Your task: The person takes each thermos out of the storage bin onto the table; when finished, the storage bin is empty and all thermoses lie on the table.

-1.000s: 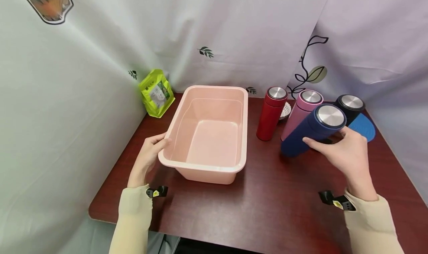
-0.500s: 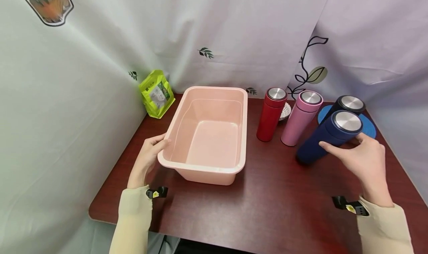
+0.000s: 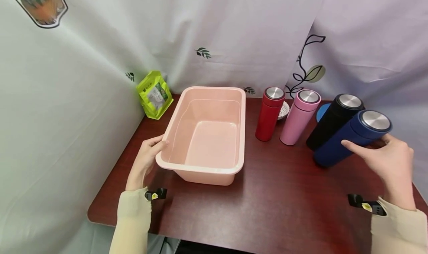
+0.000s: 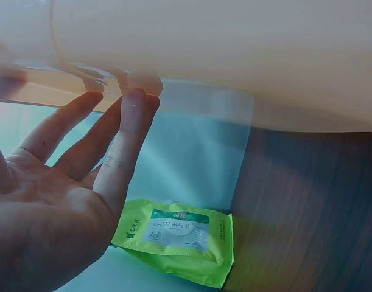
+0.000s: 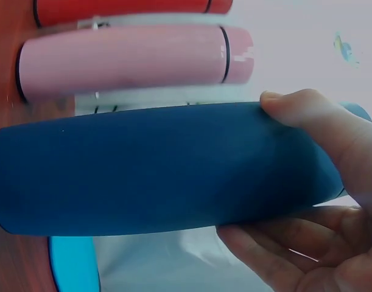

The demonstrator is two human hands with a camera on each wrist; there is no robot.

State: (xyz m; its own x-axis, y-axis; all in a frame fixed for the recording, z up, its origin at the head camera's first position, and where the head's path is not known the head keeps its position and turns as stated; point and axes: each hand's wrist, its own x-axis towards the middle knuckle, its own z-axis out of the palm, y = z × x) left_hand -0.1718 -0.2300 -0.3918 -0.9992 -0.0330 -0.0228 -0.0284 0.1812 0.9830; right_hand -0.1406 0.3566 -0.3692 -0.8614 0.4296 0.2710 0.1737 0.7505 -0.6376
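Observation:
My right hand (image 3: 374, 151) grips a navy blue bottle (image 3: 351, 138) with a steel lid, tilted, at the table's right side, just right of a black bottle (image 3: 334, 120). In the right wrist view my thumb (image 5: 295, 112) lies over the navy bottle (image 5: 149, 170) and my fingers curl beneath it. My left hand (image 3: 159, 145) rests on the near-left corner of an empty pink basin (image 3: 200, 168). In the left wrist view its straight fingers (image 4: 128, 121) touch under the basin's rim (image 4: 192, 103).
A pink bottle (image 3: 299, 116) and a red bottle (image 3: 269, 112) stand upright between the basin and the black one. A blue mat (image 3: 321, 112) and a small white basket (image 3: 285, 110) lie behind them. A green pouch (image 3: 153, 94) leans at the back left. Curtains enclose the table.
My right hand has carried the navy bottle to the right, from in front of the pink bottle to beside the black one. The left hand has stayed on the basin.

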